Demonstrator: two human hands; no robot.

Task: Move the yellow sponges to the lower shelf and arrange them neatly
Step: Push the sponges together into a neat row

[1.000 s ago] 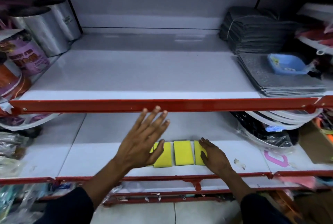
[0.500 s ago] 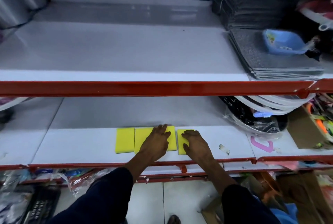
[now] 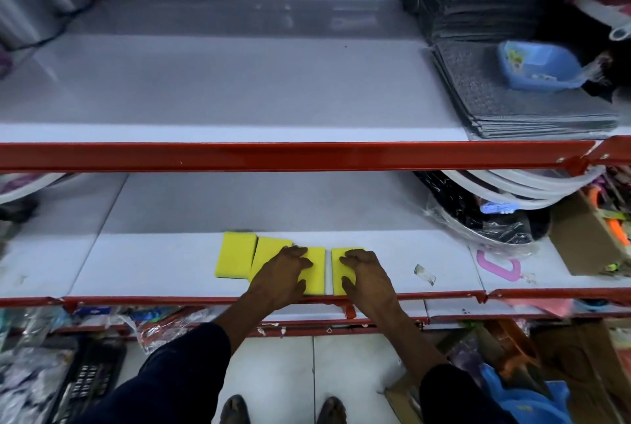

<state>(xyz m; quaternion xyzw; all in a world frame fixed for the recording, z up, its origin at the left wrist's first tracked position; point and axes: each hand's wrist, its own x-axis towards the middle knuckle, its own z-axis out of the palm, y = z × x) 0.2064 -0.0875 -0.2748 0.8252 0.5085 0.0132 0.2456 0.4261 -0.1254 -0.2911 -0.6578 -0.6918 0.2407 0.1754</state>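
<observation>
- Bottom of the frame: two dark shoes [image 3: 283, 410] on a pale tiled floor [image 3: 290, 362], dark sleeves reaching up toward the shelving.
- Left hand [image 3: 281, 275] lies flat, fingers spread, across the two middle sponges, gripping nothing. Right hand [image 3: 367, 275] rests palm-down on the right-hand one, also not clutching.
- Four yellow sponges [image 3: 235, 254] sit in a row at the front edge of the lower shelf [image 3: 153, 266], centre frame; bright flat rectangles, the second tilted slightly.
- Right of them: a scrap of tape [image 3: 424, 274] and a pink plastic piece [image 3: 498, 264].
- Red rail [image 3: 273, 155] crosses mid-frame.
- Upper right: grey mats [image 3: 512, 99] with a blue tub [image 3: 537, 66] on top.
</observation>
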